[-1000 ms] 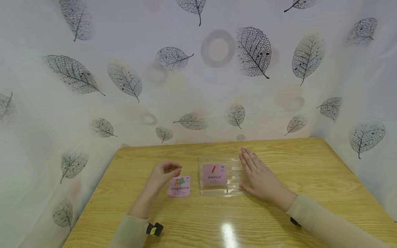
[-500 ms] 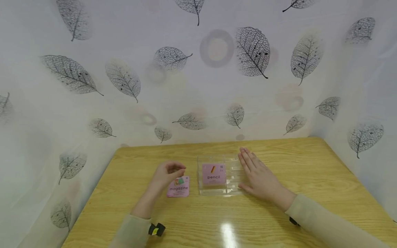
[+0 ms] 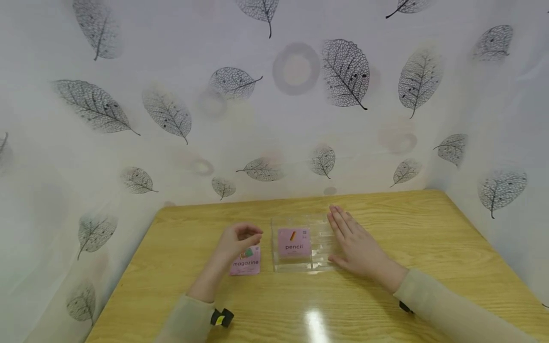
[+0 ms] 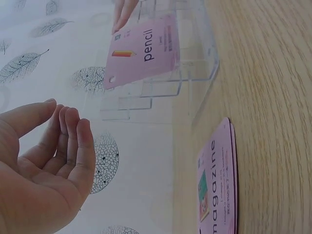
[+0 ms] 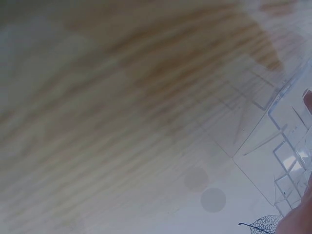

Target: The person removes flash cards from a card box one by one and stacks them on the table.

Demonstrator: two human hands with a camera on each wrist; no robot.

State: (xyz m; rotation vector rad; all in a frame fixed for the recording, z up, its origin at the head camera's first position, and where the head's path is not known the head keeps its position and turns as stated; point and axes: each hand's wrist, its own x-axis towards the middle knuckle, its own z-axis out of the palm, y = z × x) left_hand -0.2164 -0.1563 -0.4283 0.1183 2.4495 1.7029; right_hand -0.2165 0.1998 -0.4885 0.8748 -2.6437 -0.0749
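Note:
A clear plastic holder with stepped compartments (image 3: 318, 251) stands on the wooden table, and a pink card printed "pencil" (image 3: 294, 247) sits in its left part. My right hand (image 3: 362, 250) rests along the holder's right side, fingers straight and together. To the left of the holder lies a small stack of pink cards, "magazine" on top (image 3: 246, 267). Above that stack hovers my left hand (image 3: 233, 245), fingers loosely bent, thumb near the fingertips. The left wrist view shows nothing in this hand (image 4: 53, 165). In the right wrist view only a bit of the right hand (image 5: 297, 217) shows.
The wooden table (image 3: 171, 271) ends at a pale curtain with leaf prints (image 3: 296, 119) behind and on both sides. A dark strap device (image 3: 222, 317) is on the left wrist. Light glares off the table's front middle.
My left hand has drifted right toward the holder and now covers part of the magazine card. The right hand and both cards stay in place; the head view has shifted slightly.

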